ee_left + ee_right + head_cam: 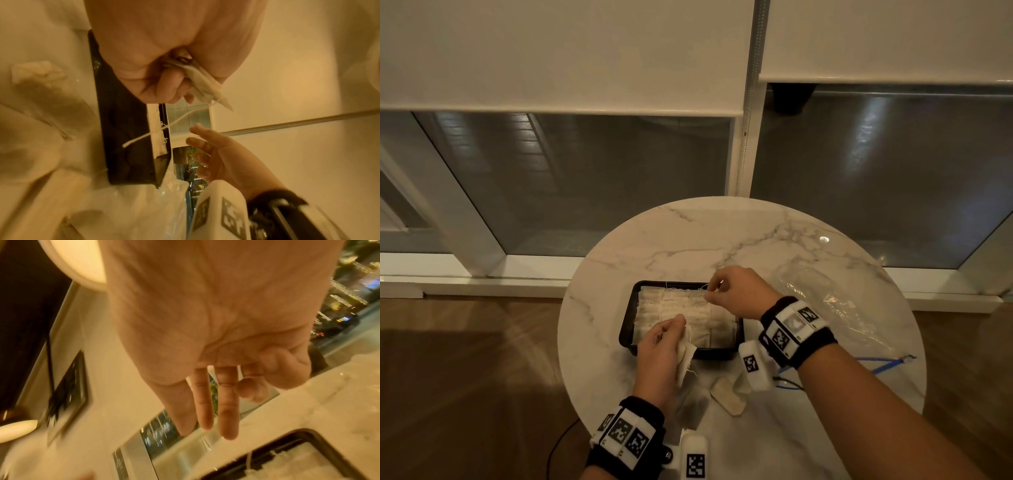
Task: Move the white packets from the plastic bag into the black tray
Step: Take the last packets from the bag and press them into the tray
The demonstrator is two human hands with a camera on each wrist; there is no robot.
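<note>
White packets [685,317] are lying packed in the black tray [627,320] on the table [722,236]. One packet [686,356] is being gripped by the left hand [659,346] at the tray's near edge. A thread [702,291] is being pinched by the right hand [739,291] over the far edge, other fingers loose. The plastic bag [835,305] is lying right.

Black tray [627,325]; white packets [685,313]; clear bag [835,301] with blue edge; white, grey-veined marble table [688,236]; black-and-white-patterned wristbands [625,433].

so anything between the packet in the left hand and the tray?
Partly. The packet in the left hand hangs at the black tray's near rim; the tray looks packed, and the right hand hovers above its far end.
</note>
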